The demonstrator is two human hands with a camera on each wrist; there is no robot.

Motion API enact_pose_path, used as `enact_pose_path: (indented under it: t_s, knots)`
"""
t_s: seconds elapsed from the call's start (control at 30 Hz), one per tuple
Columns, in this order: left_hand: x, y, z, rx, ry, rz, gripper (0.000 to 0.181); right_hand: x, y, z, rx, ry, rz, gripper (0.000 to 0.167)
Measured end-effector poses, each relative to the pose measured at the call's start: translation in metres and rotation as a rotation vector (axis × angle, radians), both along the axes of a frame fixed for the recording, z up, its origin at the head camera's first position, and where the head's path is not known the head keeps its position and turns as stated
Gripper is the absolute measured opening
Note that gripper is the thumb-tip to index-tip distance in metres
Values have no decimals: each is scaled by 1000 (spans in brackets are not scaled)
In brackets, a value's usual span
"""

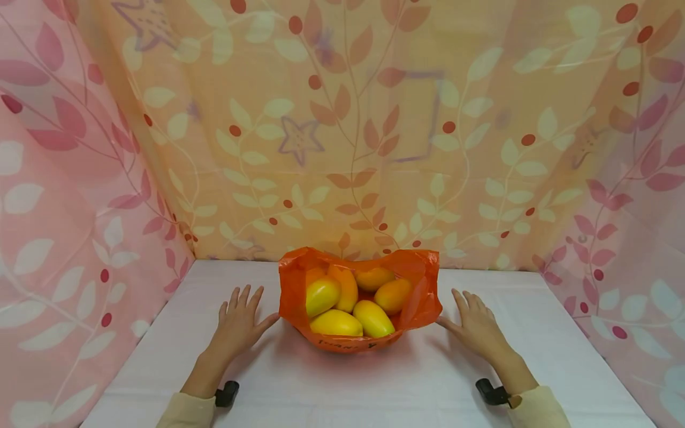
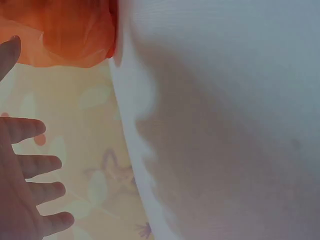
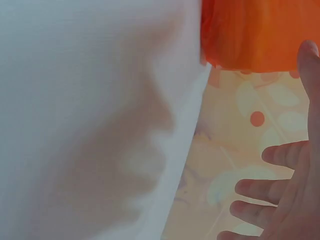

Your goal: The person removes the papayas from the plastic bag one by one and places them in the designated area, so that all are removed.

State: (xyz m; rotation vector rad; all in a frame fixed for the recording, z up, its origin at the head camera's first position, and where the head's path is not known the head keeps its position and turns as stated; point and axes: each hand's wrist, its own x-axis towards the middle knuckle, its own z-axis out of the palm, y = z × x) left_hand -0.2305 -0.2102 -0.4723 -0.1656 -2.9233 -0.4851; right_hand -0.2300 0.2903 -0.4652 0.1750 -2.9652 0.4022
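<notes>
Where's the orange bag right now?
In the head view, the orange bag sits mid-frame on the white table, between the left hand and right hand, with the patterned curtain behind.

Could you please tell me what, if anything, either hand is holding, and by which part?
Nothing is held: the left hand and the right hand are on either side of the orange bag, fingers spread, not gripping it.
</notes>
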Motion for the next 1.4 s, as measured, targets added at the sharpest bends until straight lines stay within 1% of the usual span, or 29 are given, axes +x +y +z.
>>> enact_pose_path:
  t_s: [0.3, 0.4, 0.5, 0.57, 0.67, 0.77, 0.87, 1.07, 1.17, 1.27, 1.4]
  knots:
    - [2, 5, 10, 95, -52, -29, 79, 1, 1, 7, -67, -9, 9, 92]
    - [3, 7, 15, 149, -61, -43, 75, 1, 1, 11, -94, -8, 12, 90]
    - [4, 8, 20, 221, -79, -54, 74, 1, 1, 17, -125, -6, 15, 87]
    - [4, 9, 24, 262, -105, -55, 76, 2, 0, 21, -153, -4, 20, 86]
    - [6, 10, 29, 302, -136, -49, 78, 3, -1, 27, -191, -16, 21, 86]
    - [7, 11, 34, 314, -148, -44, 80, 3, -1, 33, -221, -21, 20, 85]
    - [8, 12, 38, 349, -140, -47, 79, 3, -1, 38, -236, -7, 24, 82]
    - [9, 12, 46, 484, -102, -83, 69, 3, -3, 48, -284, 33, 59, 80]
    - [10, 11, 50, 535, -86, -97, 64, 5, -4, 55, -317, 51, 69, 79]
    - [10, 12, 54, 589, -56, -116, 59, 7, -6, 63, -340, 72, 80, 78]
    - [12, 14, 59, 655, -4, -160, 53, 10, -10, 72, -363, 100, 99, 78]
